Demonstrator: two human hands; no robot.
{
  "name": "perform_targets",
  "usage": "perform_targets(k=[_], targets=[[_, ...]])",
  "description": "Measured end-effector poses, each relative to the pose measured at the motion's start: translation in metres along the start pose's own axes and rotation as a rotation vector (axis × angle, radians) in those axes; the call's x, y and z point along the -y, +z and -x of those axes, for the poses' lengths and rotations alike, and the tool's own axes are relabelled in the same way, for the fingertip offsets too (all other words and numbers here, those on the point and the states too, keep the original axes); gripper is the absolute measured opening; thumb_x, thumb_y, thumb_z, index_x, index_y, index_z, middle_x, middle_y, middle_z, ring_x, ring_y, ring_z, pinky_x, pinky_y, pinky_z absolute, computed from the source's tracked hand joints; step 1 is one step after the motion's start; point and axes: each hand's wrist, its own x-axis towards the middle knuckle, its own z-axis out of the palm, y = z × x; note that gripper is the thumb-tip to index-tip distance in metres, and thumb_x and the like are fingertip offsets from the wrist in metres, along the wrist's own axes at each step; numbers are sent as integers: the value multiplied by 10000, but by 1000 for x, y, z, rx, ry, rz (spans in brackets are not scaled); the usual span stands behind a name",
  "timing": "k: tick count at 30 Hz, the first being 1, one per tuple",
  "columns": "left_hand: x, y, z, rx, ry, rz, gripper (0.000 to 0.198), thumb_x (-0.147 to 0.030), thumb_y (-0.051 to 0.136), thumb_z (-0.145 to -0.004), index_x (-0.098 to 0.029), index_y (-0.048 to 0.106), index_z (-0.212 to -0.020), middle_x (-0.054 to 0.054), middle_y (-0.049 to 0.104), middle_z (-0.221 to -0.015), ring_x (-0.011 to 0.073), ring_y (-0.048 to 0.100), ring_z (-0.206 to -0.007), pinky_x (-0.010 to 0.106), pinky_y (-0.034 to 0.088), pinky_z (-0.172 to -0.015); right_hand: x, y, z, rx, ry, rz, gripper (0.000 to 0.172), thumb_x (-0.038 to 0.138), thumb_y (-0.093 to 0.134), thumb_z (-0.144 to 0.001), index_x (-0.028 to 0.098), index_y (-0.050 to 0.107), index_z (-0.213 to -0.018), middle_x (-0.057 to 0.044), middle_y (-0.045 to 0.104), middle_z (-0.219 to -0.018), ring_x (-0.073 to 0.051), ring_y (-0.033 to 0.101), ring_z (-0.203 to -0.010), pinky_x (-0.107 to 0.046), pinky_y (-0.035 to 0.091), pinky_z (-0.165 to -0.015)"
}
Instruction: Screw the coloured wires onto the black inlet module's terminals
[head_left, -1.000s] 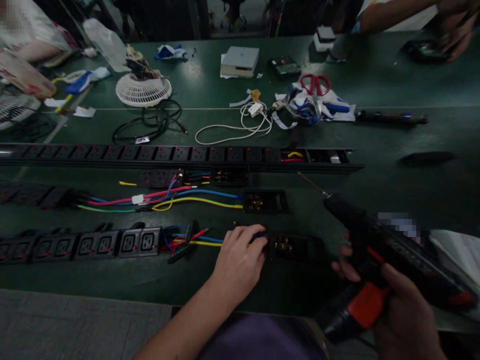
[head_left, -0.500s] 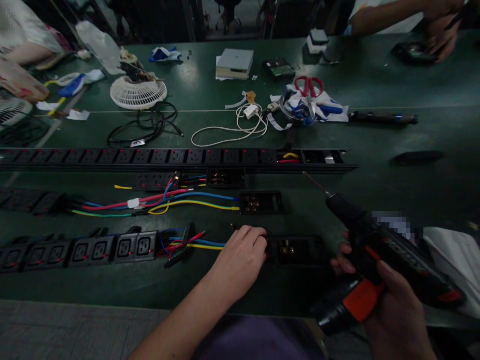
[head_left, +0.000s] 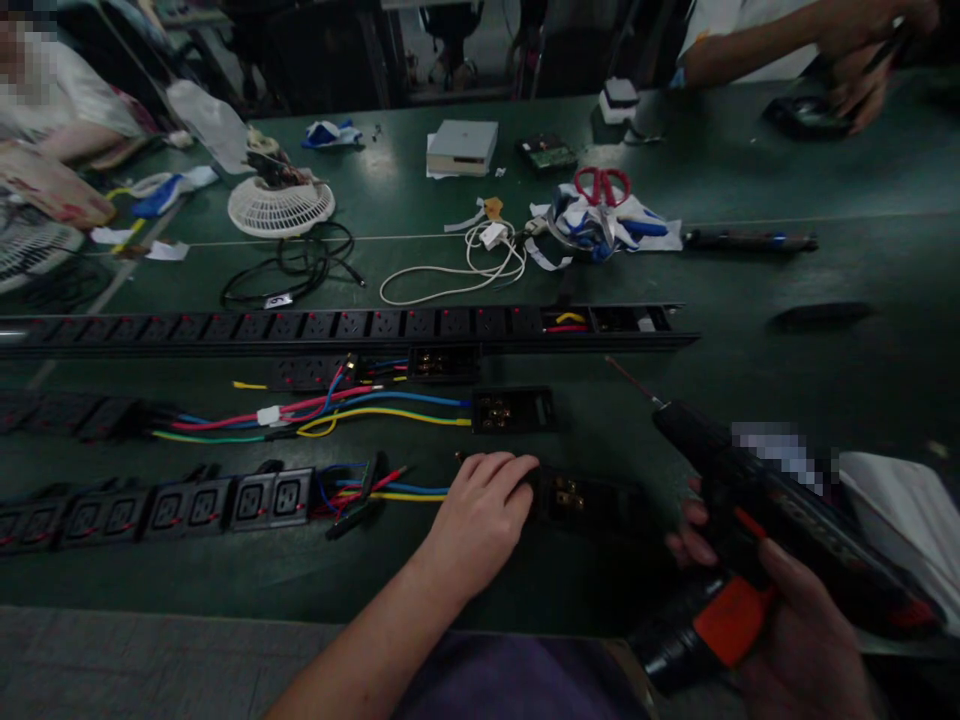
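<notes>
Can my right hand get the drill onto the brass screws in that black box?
Probably yes: the brass screws face up uncovered, the left hand touches only the black box's left end, and the right hand's drill is close by.

Green table (head_left: 787, 180), red-handled scissors (head_left: 602, 184)

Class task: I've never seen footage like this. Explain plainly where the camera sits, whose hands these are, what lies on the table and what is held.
One camera, worn on a person's head, looks down at their bare hands. The left hand rests on a black socket block beside coloured wires. The right hand grips a drill. On the green table lie a long power strip, scissors and a fan grille. Another person's hands work far right.
</notes>
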Motion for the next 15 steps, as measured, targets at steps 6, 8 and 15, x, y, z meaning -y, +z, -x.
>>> perform_targets(k=[6, 8, 15], targets=[[-1, 1, 5, -67, 94, -47, 227, -98, 483, -963, -94, 639, -1127, 116, 644, -1277, 239, 563, -1223, 443, 450, -1086, 2, 7, 0, -94, 66, -61, 796, 429, 862, -357, 179, 662, -1086, -69, 525, -913, -99, 480, -583, -292, 542, -671], [-1, 2, 6, -98, 108, -39, 237, -92, 469, -967, -88, 639, -1133, 128, 653, -1268, 237, 572, -1232, 451, 443, -1108, 3, 7, 0, -90, 71, -59, 802, 427, 860, -356, 179, 660, -1092, -71, 529, -913, -107, 487, -590, -296, 544, -677], [-2, 1, 10, -140, 152, -10, 226, -79, 493, -953, -95, 648, -1117, 122, 674, -1231, 241, 590, -1208, 452, 469, -1087, 3, 6, -2, -59, 79, -41, 830, 440, 860, -391, 175, 630, -1143, -79, 544, -933, -121, 497, -613, -304, 547, -704]])
